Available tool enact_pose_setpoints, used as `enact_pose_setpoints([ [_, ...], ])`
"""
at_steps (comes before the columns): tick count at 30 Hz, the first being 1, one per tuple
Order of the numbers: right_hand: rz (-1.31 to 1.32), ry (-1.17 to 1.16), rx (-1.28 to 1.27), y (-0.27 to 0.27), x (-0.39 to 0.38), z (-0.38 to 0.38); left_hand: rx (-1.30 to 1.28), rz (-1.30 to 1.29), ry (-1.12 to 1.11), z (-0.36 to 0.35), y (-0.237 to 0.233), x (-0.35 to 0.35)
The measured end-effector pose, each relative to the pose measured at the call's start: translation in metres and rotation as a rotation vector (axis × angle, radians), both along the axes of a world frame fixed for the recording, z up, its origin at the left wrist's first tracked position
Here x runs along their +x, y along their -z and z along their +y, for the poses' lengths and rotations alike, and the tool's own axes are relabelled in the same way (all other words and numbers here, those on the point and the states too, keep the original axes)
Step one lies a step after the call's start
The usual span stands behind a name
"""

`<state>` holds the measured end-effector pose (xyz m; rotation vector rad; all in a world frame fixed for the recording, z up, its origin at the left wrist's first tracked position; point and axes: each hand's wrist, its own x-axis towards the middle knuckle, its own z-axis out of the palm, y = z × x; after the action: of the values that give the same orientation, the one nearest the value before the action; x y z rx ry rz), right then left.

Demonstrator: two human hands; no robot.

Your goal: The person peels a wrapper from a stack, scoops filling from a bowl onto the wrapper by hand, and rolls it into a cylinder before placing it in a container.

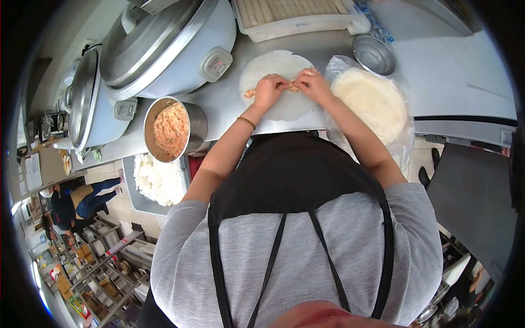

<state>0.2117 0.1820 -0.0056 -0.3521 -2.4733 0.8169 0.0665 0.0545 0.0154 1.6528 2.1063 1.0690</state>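
Pinching the filling (291, 86) with our left hand (268, 90) and right hand (313, 82), both grips clenched on it, we have it on the near part of the wrapper (273, 64) on the worktop (224, 104); pressing too hard may tear this thin sheet or push filling sideways

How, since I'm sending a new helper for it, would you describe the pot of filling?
Find the two big rice cookers on the steel counter. In front of them, at the counter's near edge, stands a round steel pot. It alone holds an orange-pink mixture; the tray next to it holds white food.
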Motion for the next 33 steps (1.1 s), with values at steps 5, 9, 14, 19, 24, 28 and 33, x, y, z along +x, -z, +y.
enact_pose_setpoints([
  [5,0.072,0.145,0.085,-0.026,-0.002,-0.013,0.011,-0.19,-0.024,0.001,-0.001,-0.001],
  [9,-0.089,-0.025,0.134,-0.001,-0.012,-0.009,0.0,-0.171,-0.021,0.005,0.006,0.001],
  [14,-0.143,-0.02,0.155,-0.012,-0.002,-0.006,-0.01,-0.183,-0.034,0.006,0.001,0.003],
  [19,-0.147,0.038,0.121,-0.012,0.005,-0.003,0.025,-0.16,0.028,0.014,0.004,0.01],
  [24,-0.179,0.051,0.104,-0.009,0.013,0.002,0.009,-0.159,0.014,0.018,-0.003,0.016],
  [28,-0.216,0.108,0.159,-0.029,0.022,0.002,0.078,-0.018,0.09,0.025,0.004,0.018],
  [33,-0.329,0.078,0.15,-0.023,0.026,0.011,0.076,-0.072,0.064,0.032,0.004,0.025],
])
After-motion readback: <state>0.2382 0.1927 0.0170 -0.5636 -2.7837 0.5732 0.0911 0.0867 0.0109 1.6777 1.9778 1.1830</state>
